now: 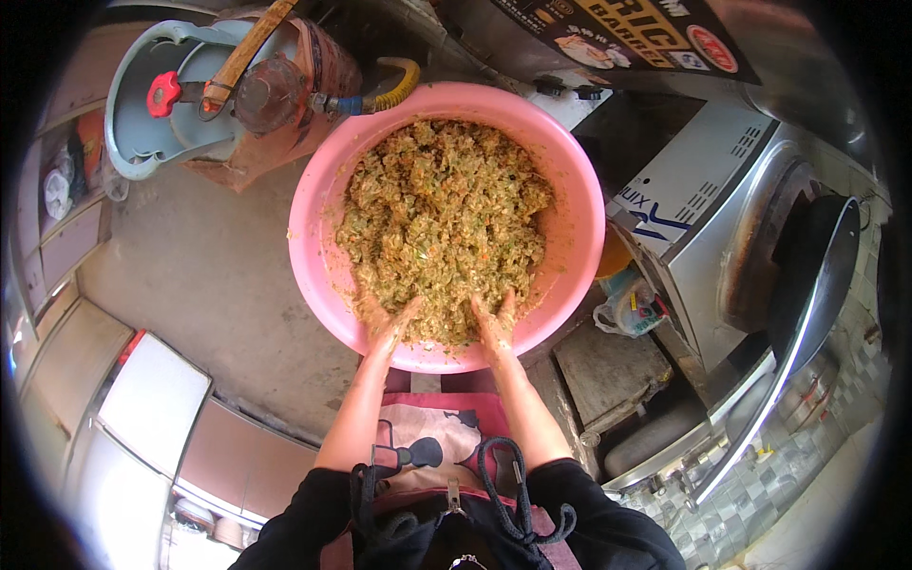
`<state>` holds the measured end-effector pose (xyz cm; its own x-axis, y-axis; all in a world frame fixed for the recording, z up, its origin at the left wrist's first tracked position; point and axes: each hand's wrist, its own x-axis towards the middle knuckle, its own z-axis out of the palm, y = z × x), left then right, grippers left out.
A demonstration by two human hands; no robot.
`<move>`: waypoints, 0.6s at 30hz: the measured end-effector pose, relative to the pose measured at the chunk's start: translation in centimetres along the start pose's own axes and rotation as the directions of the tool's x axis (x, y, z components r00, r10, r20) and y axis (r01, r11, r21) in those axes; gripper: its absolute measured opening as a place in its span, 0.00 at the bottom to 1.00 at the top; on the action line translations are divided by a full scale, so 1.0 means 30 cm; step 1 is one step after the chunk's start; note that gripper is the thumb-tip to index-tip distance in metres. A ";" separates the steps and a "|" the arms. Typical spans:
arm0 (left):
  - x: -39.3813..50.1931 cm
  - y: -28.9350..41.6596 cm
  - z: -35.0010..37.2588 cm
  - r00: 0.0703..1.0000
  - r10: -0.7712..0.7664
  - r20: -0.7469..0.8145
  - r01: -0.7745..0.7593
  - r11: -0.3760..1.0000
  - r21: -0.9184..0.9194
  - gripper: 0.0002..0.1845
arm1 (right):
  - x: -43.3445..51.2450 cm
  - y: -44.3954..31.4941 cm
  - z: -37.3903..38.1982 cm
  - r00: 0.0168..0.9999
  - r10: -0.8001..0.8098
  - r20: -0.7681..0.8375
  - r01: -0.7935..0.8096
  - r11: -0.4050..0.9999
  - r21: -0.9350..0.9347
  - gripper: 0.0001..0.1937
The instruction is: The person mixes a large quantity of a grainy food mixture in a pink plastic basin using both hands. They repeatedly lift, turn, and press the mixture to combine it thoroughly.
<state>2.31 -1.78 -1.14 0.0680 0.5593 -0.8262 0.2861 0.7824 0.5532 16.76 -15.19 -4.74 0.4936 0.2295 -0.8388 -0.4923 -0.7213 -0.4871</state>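
A large pink plastic basin stands before me, holding a heap of chopped, moist mixture with green and orange bits. At the basin's near side, my left hand reaches into the edge of the heap, thumb and fingers spread. My right hand does the same a little to the right, also with its fingers apart. Bits of the mixture cling to both hands, and some fingertips are partly buried. Neither hand appears closed around anything. Smears of the mixture coat the basin's inner wall.
Beyond the basin's left rim stands a gas cylinder with a red valve knob, a yellow hose and a wooden handle across it. To the right are a metal stove, a wok and a plastic bag.
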 end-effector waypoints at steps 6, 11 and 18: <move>0.198 -0.137 0.016 0.963 -0.236 0.133 0.270 0.873 -0.406 0.34 | 0.152 0.067 0.060 0.859 0.344 0.379 -0.501 0.717 0.484 0.31; 0.200 -0.268 0.018 0.972 -0.205 0.112 0.231 0.782 -0.579 0.25 | 0.093 0.055 0.124 0.901 0.294 0.320 -0.429 0.720 0.545 0.27; 0.192 0.049 0.144 0.933 -0.360 -0.025 0.294 0.799 -0.524 0.28 | 0.075 -0.488 0.168 0.930 0.364 0.043 -0.366 0.915 0.171 0.36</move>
<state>7.25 1.42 -5.54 -0.0633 0.2472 -0.9669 -0.2519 0.9335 0.2552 21.46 -0.81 -0.72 0.2487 -0.0210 -0.9684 -0.7540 -0.6318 -0.1799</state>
